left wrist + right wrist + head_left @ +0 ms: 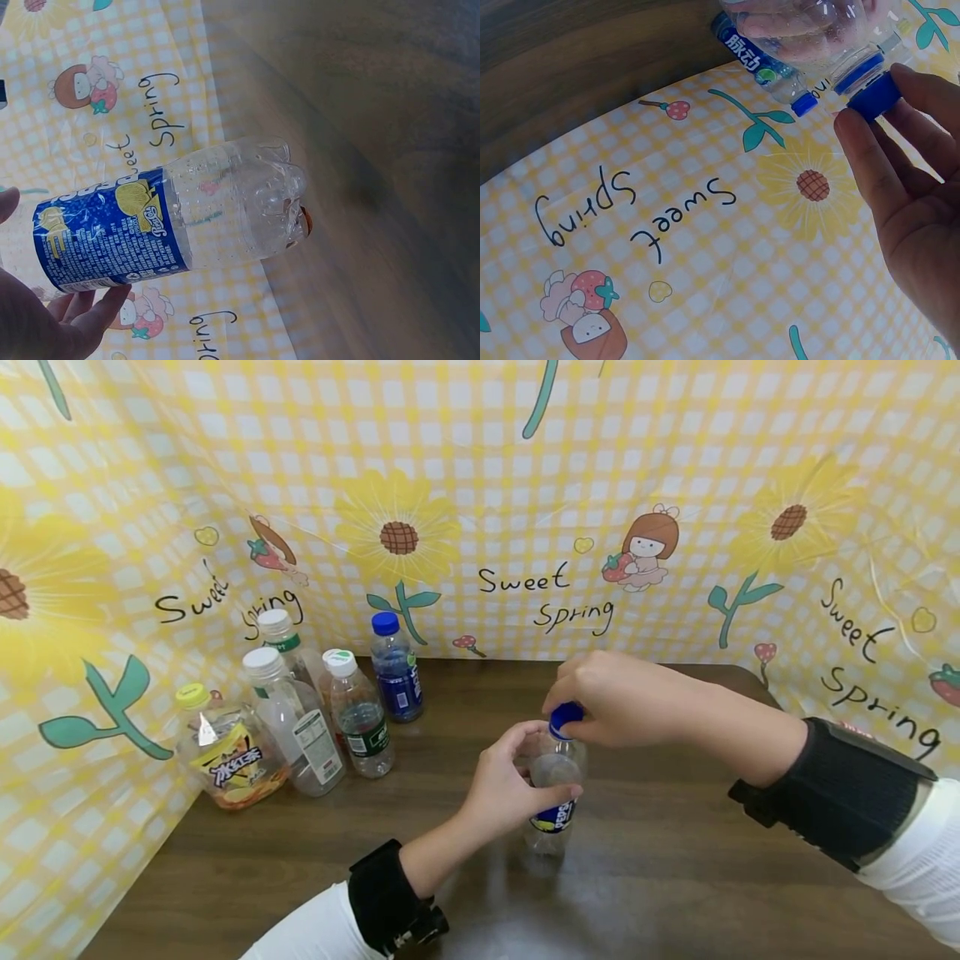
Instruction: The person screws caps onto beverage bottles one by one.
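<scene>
My left hand (506, 781) grips a clear plastic bottle (546, 843) round its upper body, thumb across the near side. The bottle has a blue label (112, 229) with lemon pictures and looks empty of drink. Between thumb and fingers, my right hand (618, 697) pinches a blue bottle cap (874, 96). In the right wrist view, the cap sits tilted just off the bottle's mouth, where a blue ring (857, 71) circles the neck. The bottle stands nearly upright in the head view, its base close over the table.
Several other plastic bottles are grouped at the back left: a blue-capped one (399, 681), a green-labelled one (365, 735), a white-capped one (311, 739) and a yellow-capped one (225, 760). Behind the brown wooden table (675, 860) hangs a yellow checked cloth (465, 460).
</scene>
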`<state>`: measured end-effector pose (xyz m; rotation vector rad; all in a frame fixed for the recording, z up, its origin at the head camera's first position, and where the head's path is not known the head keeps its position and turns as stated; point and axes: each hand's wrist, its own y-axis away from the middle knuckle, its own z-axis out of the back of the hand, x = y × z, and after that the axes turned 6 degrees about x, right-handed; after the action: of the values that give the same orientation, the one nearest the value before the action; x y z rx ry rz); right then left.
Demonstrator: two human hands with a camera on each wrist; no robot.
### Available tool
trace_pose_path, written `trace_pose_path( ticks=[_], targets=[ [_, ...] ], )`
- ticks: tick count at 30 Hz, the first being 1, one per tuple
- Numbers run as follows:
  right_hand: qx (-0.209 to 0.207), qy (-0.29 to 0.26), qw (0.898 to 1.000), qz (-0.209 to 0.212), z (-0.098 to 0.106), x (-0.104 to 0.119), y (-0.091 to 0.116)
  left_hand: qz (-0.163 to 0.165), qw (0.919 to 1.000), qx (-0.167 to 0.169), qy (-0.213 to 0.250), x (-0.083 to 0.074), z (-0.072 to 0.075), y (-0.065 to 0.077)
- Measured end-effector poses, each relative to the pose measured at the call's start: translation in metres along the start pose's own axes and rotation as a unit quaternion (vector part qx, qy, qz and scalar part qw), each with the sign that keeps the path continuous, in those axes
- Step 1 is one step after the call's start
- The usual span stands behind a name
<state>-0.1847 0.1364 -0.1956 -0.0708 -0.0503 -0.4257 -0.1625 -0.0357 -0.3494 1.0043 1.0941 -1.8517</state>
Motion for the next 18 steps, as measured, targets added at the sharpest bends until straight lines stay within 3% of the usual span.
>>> trace_pose_path(
  ticks=[5,11,14,18],
  targets=[
    [-0.018,0.025,0.999,-0.026,-0.004,0.001,-0.003,0.002,1.0,-0.002,0.001,-0.001,-0.002,0.0],
    [-0.021,0.045,0.995,-0.089,-0.007,0.001,-0.004,0.003,1.0,0.002,0.009,-0.002,-0.003,0.001],
    [-0.023,0.026,0.996,-0.078,-0.002,-0.002,-0.001,0.008,0.9999,-0.001,0.009,-0.002,-0.002,0.001],
    [-0.017,-0.027,1.0,0.001,0.005,-0.007,0.002,0.012,0.9999,0.0,0.008,-0.002,-0.001,0.0]
  ],
)
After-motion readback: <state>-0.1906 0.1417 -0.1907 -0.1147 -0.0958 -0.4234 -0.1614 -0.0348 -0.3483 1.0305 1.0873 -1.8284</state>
